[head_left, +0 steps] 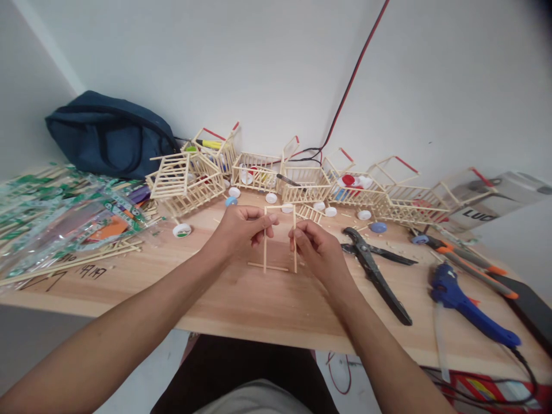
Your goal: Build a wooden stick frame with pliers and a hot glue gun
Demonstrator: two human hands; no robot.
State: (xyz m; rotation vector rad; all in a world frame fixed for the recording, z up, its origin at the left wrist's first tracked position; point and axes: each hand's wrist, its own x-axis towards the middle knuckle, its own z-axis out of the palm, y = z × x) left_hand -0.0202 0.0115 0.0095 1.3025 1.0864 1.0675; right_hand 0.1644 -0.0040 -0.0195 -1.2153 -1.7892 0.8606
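Centrally: left hand (246, 225), pinched closed on stick frame (265, 246) | right hand (318, 242), pinched closed on its right upright (295, 257) | lower right: blue glue gun (470, 313)

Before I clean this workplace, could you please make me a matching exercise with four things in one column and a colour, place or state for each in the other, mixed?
Things:
1. left hand
2. pliers
3. glue gun
4. bag

Descriptions:
A. at the back left, behind the plastic wrappers
B. blue, with a cord at the handle end
C. pinching a thin upright stick
D. black, lying with the handles spread

Right pairs: 1-C, 2-D, 3-B, 4-A
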